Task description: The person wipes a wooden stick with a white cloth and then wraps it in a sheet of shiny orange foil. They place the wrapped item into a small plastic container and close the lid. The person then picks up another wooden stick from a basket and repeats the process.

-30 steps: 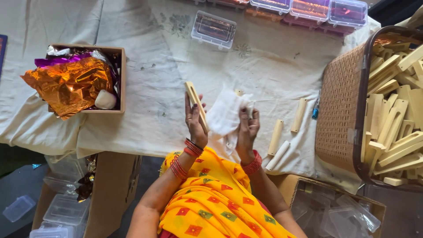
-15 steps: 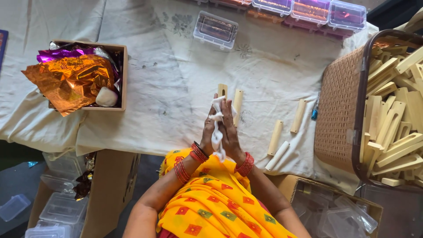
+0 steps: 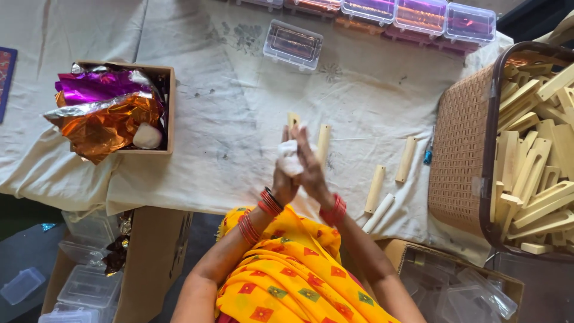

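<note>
Landmark for all places: the white cloth (image 3: pixel 239 143) spread over the table.

1. Clear plastic boxes (image 3: pixel 84 287), empty, stacked below the cloth's left front edge, in and beside a brown carton.
2. Cardboard box (image 3: pixel 170 107), on the cloth's left part; holds crumpled foil sheets (image 3: pixel 101 113), purple above, orange below, with a small white lump at its right inner corner.
3. Clear lidded case (image 3: pixel 293 45), lying alone on the cloth's far middle.
4. Left hand (image 3: pixel 286 173), raised over the cloth's middle front, palm pressed toward the other hand. Red bangles at the wrist.
5. White wipe (image 3: pixel 290 160), bunched between the two palms.
6. Pale wooden stick (image 3: pixel 293 119), upright; only its top end shows above the fingers, the rest clamped between the closed palms together with the wipe.
7. Right hand (image 3: pixel 312 167), flat against the left, fingers straight and together. Red bangles at the wrist.
8. Loose wooden sticks (image 3: pixel 375 188), several, lying apart on the cloth right of the hands; one (image 3: pixel 323 142) just beside the fingers.
9. Row of clear cases (image 3: pixel 412 15), coloured contents, along the cloth's far edge.
10. Brown woven basket (image 3: pixel 460 143), at the cloth's right end, heaped with wooden pieces (image 3: pixel 538 173).
</note>
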